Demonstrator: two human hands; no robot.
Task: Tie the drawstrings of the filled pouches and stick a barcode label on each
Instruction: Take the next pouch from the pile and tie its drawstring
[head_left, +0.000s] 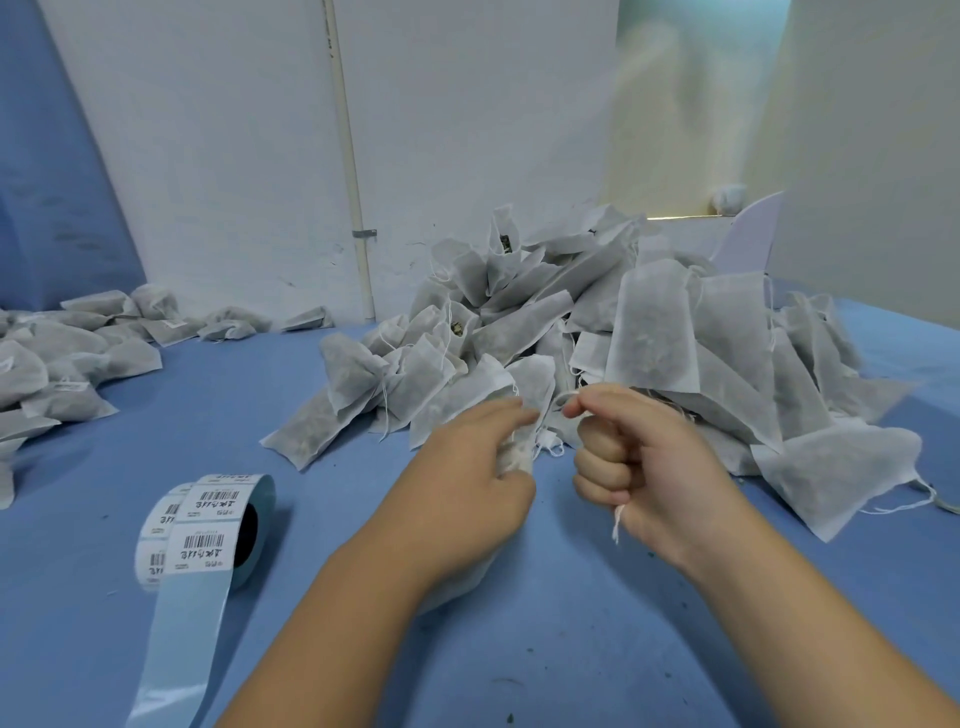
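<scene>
Pinching the gathered neck of a filled pouch (514, 457), my left hand (467, 493) closed thumb and fingers around the bunched mesh, while the pouch body lay under my palm on the blue table cover (571, 649). My right hand (639, 467) was curled into a fist on the white drawstring (617, 525): a short loop showed between thumb and forefinger at the top, and the loose end hung out below the little finger. I judged this grip suited to drawing the string taut sideways against the neck, so the step in hand was the tying; how far the knot had got I could not tell, since my fingers hid it. No label appeared on this pouch. Beyond my hands rose the heap of untied pouches (597, 322), several with open mouths, placed within easy reach. At my left stood the roll of barcode labels (208, 525), its blue backing strip (176, 649) trailing toward me, presumably ready for the sticking step. Farther left lay the finished pouches (67, 364), some showing labels, kept well apart from the heap.
</scene>
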